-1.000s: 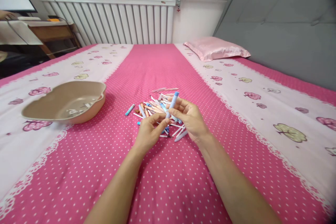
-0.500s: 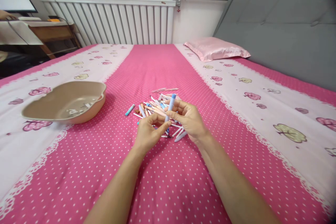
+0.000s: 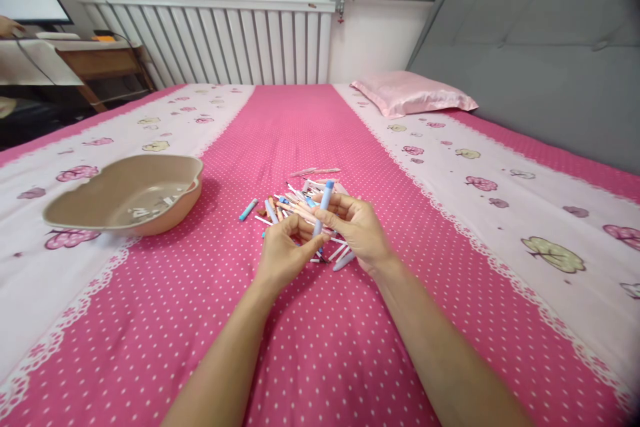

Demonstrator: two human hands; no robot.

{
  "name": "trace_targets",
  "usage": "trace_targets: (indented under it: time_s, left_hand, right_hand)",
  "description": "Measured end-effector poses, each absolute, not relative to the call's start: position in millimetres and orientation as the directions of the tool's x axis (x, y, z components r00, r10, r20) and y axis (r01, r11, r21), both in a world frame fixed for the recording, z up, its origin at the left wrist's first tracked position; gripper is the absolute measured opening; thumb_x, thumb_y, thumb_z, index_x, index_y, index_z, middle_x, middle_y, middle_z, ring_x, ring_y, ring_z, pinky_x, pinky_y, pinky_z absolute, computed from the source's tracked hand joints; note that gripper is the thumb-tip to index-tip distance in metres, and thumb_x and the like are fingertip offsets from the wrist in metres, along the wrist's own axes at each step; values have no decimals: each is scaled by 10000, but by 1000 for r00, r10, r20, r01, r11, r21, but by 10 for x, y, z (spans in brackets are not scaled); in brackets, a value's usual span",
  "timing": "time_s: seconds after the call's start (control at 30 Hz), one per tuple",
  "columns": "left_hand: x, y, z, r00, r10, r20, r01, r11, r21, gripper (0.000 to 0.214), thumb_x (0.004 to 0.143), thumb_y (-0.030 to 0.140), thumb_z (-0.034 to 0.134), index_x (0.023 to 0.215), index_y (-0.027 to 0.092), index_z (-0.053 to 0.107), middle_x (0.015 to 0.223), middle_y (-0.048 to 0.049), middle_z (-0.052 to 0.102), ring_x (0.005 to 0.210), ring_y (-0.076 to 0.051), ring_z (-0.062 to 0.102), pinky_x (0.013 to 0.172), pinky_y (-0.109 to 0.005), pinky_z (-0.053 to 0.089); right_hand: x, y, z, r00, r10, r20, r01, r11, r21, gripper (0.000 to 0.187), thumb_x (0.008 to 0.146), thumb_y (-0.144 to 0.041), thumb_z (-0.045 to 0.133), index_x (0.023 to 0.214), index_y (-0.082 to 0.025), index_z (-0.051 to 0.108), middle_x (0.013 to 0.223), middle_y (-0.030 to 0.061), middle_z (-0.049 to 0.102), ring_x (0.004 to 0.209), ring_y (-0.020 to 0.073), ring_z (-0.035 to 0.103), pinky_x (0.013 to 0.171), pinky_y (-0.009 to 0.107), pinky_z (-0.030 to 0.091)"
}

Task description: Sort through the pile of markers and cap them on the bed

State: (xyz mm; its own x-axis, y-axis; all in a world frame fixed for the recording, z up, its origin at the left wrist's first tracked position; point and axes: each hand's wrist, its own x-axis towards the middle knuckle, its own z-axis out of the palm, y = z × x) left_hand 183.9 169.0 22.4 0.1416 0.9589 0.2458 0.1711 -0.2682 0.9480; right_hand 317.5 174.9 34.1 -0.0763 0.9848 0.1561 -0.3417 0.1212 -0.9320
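A light blue marker pen with a darker blue top end stands nearly upright between my two hands. My left hand pinches its lower end between thumb and fingers. Higher up, the thumb and fingers of my right hand close around its middle. Beneath and behind the hands lies a loose pile of pens and thin sticks in white, peach, blue and brown, partly hidden by my fingers. A teal pen lies apart to the left of the pile. One pale lilac pen rests by my right wrist.
To the left, a beige basin holds small white pieces. All this rests on a pink dotted bedspread. A pink pillow lies by the grey headboard. A radiator runs along the wall. Someone's hand shows at the far-left desk.
The marker pen tilts slightly and sits a little lower in my hands, its top shifted a touch left. Both hands keep hold of it; the pile and basin look unchanged.
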Motion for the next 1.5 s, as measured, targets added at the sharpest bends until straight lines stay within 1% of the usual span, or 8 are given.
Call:
trace_targets:
  time_s: [0.23, 0.5, 0.83, 1.0, 1.23, 1.37, 1.43, 1.5]
  left_hand:
    - [1838, 1692, 203, 168, 954, 247, 172, -275, 946, 260, 612, 317, 760, 606, 141, 569, 558, 3, 619, 472, -84, 540, 441, -181, 421]
    - [1838, 1685, 205, 206, 951, 229, 183, -267, 946, 258, 611, 322, 760, 607, 140, 577, 558, 0, 623, 465, -82, 537, 437, -179, 421]
    - [1813, 1709, 166, 217, 955, 203, 217, -250, 944, 236, 653, 334, 728, 658, 134, 602, 636, -25, 663, 521, -98, 576, 475, -189, 440]
    - [1799, 1740, 167, 133, 978, 163, 156, -183, 971, 244, 677, 351, 700, 715, 127, 611, 626, -28, 665, 486, -92, 553, 439, -182, 388]
    - [1756, 1790, 150, -45, 991, 122, 19, -121, 992, 257, 675, 375, 699, 752, 145, 615, 626, -22, 685, 494, -107, 582, 474, -198, 424]
    - [1752, 1789, 176, -124, 986, 110, -32, -114, 993, 242, 686, 368, 678, 801, 159, 634, 684, -23, 702, 469, -102, 575, 459, -210, 444]
    - [1750, 1782, 197, -168, 981, 98, -36, -105, 994, 267, 688, 373, 673, 838, 156, 636, 712, -27, 708, 427, -86, 544, 446, -212, 447]
    - [1748, 1775, 213, -202, 975, 91, -46, -102, 994, 303, 687, 374, 672, 884, 148, 629, 721, -24, 708, 404, -73, 521, 439, -205, 446]
  right_hand:
    - [3194, 1746, 353, 2, 987, 159, -320, 151, -935, 291, 651, -373, 726, 852, -168, 677, 823, 31, 688, 721, 124, 605, 630, 240, 495]
    - [3210, 1759, 373, 102, 975, 195, -306, 218, -927, 250, 684, -374, 704, 818, -166, 668, 733, -3, 664, 613, 82, 549, 585, 205, 444]
    - [3248, 1792, 338, 254, 946, 203, -319, 280, -905, 230, 725, -369, 668, 874, -193, 669, 823, 9, 671, 690, 92, 575, 548, 187, 420]
    - [3266, 1797, 342, 273, 946, 177, -321, 263, -910, 224, 709, -332, 671, 884, -192, 658, 862, 14, 676, 716, 91, 577, 530, 176, 411]
    - [3240, 1790, 346, 235, 963, 134, -260, 195, -946, 280, 657, -325, 687, 884, -167, 644, 795, 17, 673, 676, 104, 584, 520, 188, 418]
    - [3237, 1812, 277, 145, 983, 116, -149, 137, -979, 252, 650, -300, 690, 850, -153, 647, 732, 14, 658, 629, 104, 574, 535, 204, 438]
    - [3232, 1824, 217, 47, 990, 130, -15, 131, -991, 207, 666, -247, 674, 846, -148, 653, 732, 21, 659, 640, 117, 588, 580, 229, 468]
    - [3224, 1823, 169, -58, 988, 146, 198, 155, -968, 174, 701, -184, 634, 869, -157, 666, 772, 31, 677, 683, 133, 612, 645, 257, 483]
